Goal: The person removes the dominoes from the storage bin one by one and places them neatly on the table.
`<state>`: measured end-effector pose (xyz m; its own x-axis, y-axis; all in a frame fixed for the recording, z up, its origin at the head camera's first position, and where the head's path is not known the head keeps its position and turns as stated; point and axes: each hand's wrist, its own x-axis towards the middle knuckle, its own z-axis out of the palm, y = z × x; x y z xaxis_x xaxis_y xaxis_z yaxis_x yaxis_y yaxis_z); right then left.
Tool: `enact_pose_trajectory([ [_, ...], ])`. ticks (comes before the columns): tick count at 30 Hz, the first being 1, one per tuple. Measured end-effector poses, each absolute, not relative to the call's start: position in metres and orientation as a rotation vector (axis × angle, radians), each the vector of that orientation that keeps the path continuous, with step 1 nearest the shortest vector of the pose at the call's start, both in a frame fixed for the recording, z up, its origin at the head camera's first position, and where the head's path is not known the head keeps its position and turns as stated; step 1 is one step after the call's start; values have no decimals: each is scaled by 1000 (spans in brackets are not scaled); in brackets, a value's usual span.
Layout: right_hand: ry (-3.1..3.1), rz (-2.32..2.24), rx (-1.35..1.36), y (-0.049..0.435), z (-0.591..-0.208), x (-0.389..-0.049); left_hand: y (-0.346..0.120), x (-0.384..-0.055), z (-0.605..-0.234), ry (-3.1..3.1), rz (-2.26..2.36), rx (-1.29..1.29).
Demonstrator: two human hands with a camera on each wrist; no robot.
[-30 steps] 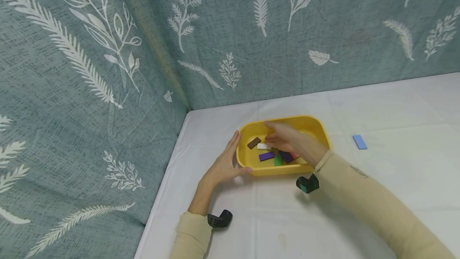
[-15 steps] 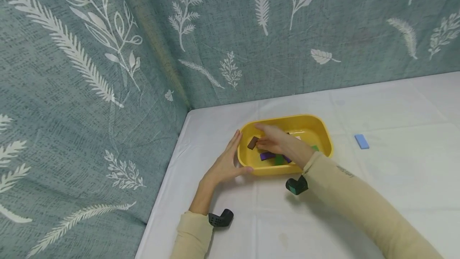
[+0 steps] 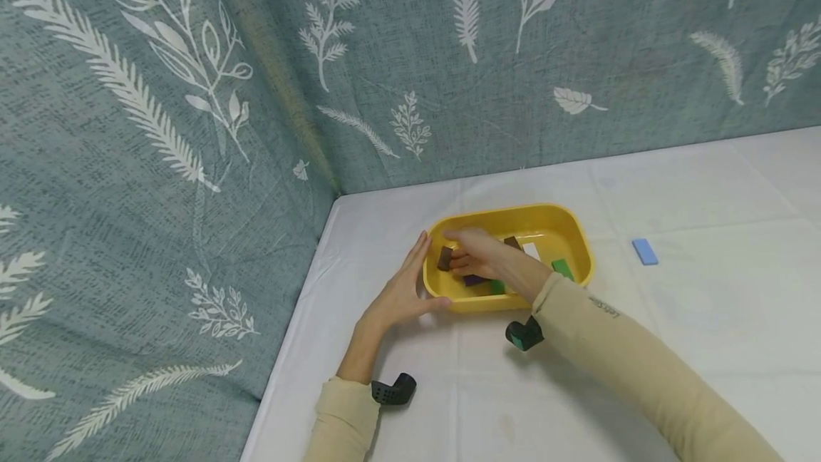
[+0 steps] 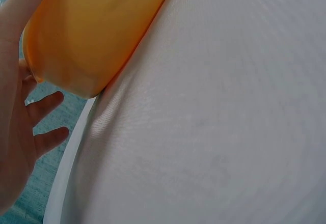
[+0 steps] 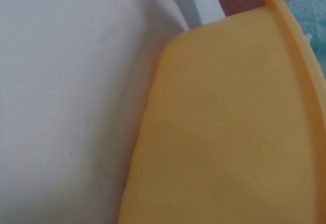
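Note:
A yellow plastic bin (image 3: 564, 234) holding several small coloured blocks stands on the white-covered table. At its left end is my left hand (image 3: 400, 296), thumb along the front wall and straight, spread fingers against the end wall; in the left wrist view some fingers (image 4: 48, 140) extend free of the bin. Reaching inside, my right hand (image 3: 481, 252) has its fingertips right at a brown block (image 3: 445, 258) near the left end, thumb held apart. A purple block (image 3: 474, 280) and a green block (image 3: 497, 286) are partly covered by this hand.
Behind the right wrist, inside the bin, lie another brown block (image 3: 512, 242), a white block (image 3: 531, 251) and a green block (image 3: 561, 268). One light blue block (image 3: 644, 252) is on the table right of the bin. Leaf-patterned curtains (image 3: 500, 113) border the table's back and left.
My right hand has moved left inside the bin, uncovering blocks behind it. The brown block at the left end has shifted slightly left and turned. My left hand stays at the bin.

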<state>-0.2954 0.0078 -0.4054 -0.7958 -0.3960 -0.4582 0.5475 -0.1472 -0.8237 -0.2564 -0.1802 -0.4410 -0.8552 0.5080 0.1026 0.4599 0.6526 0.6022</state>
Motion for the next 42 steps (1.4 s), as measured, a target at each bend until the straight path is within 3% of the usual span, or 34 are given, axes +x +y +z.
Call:
enact_pose_trajectory([
  [25,1715,-1917,70,8,-414,-292,-176,-255,-439,2791,979,860],
  [42,1840,-1949,-30,74,-400,-294,-179,-252,-441,2878,886,875],
])
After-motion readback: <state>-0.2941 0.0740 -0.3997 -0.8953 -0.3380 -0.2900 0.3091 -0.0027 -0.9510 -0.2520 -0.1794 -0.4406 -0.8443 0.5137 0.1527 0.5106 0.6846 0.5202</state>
